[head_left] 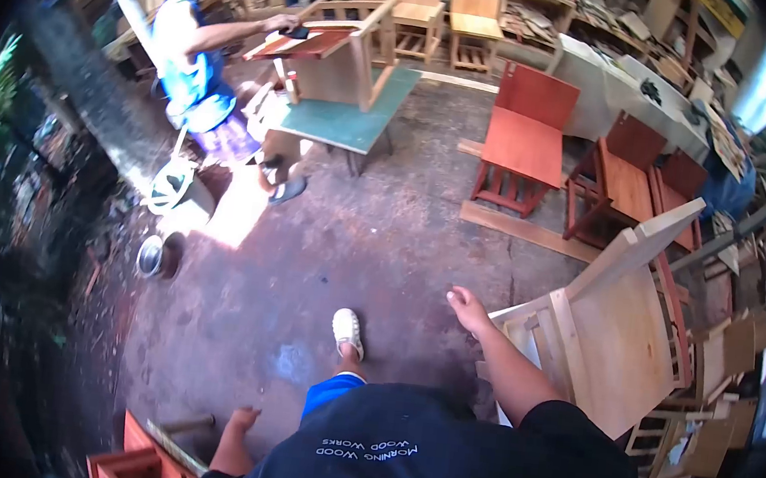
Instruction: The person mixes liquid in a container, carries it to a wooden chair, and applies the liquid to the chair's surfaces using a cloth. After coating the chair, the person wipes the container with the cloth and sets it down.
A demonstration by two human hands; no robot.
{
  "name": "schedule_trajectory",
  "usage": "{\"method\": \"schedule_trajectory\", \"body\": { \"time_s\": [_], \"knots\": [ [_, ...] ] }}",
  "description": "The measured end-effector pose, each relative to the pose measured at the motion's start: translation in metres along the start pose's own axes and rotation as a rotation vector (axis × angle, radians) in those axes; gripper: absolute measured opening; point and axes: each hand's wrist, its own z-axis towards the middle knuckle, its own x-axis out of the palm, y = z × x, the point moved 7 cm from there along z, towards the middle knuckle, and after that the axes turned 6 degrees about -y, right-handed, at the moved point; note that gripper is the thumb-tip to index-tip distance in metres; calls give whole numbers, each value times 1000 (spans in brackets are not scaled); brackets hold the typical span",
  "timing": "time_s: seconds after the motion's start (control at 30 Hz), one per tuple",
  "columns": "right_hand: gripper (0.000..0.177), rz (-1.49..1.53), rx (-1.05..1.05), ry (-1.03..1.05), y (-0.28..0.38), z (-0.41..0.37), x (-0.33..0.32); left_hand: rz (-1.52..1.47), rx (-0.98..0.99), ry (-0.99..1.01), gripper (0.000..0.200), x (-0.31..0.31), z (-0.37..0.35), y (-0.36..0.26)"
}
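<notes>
My left hand (243,418) hangs low at my side, holding nothing that I can see, its thumb apart from the loosely bent fingers. Nearest to it is a red-brown wooden furniture piece (136,460) at the bottom left, partly hidden by the frame edge. My right hand (468,310) reaches forward over the floor with loosely bent, empty fingers. Just right of that hand stands an unpainted wooden chair (621,325) with a pale seat and back; my forearm passes in front of part of it.
A co-worker (198,61) at the left holds a dark object over a chair (327,65) on a green table (348,123). Red-brown chairs (525,128) stand at the right, pale chairs (475,15) at the back. A bucket (173,189) and a metal pot (150,256) sit left.
</notes>
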Motion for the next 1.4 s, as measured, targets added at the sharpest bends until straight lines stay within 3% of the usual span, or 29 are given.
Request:
{"method": "schedule_trajectory", "body": {
  "time_s": [0.03, 0.1, 0.2, 0.27, 0.33, 0.4, 0.43, 0.53, 0.6, 0.67, 0.83, 0.97, 1.07, 1.17, 1.27, 1.33, 1.4],
  "knots": [
    [57, 38, 15, -62, 6, 16, -9, -179, -156, -44, 70, -43, 57, -29],
    [53, 33, -28, -185, -3, 57, -21, -85, 7, -55, 73, -145, 132, -160],
    [47, -103, 66, -289, 20, 84, -58, 40, 432, 145, 74, -210, 286, -344],
    [44, -76, 45, -384, 51, 94, -89, 118, 658, 141, 69, -260, 333, -496],
    [40, -3, 22, -521, 56, 113, -112, 75, 880, 90, 69, -313, 333, -648],
    [36, 77, 25, -634, 49, 142, -137, -90, 993, 218, 66, -337, 346, -778],
    [34, 113, 31, -676, 47, 156, -145, -212, 1023, 316, 64, -351, 342, -833],
    [32, 461, 222, -702, 23, 227, -160, -101, 1121, 294, 60, -372, 363, -966],
    [31, 521, 224, -675, 8, 290, -170, -51, 1130, 327, 60, -377, 394, -1025],
    [31, 330, 174, -560, 13, 375, -201, -18, 1105, 416, 62, -393, 407, -1077],
    [28, 433, -128, -534, 195, 559, -344, 116, 1085, 438, 68, -458, 478, -1198],
    [30, 425, -245, -569, 266, 677, -444, 275, 1029, 479, 70, -508, 550, -1287],
    [30, 524, -212, -654, 281, 765, -496, 343, 1076, 583, 67, -525, 640, -1351],
    [32, 510, -227, -712, 279, 844, -527, 293, 1073, 563, 65, -549, 759, -1425],
    [33, 453, -171, -743, 297, 944, -565, 301, 1067, 512, 65, -624, 866, -1505],
    [34, 486, -110, -754, 303, 990, -585, 322, 1046, 525, 66, -655, 899, -1527],
    [34, 459, -111, -752, 343, 1052, -602, 269, 957, 378, 65, -739, 949, -1556]
  ]
}}
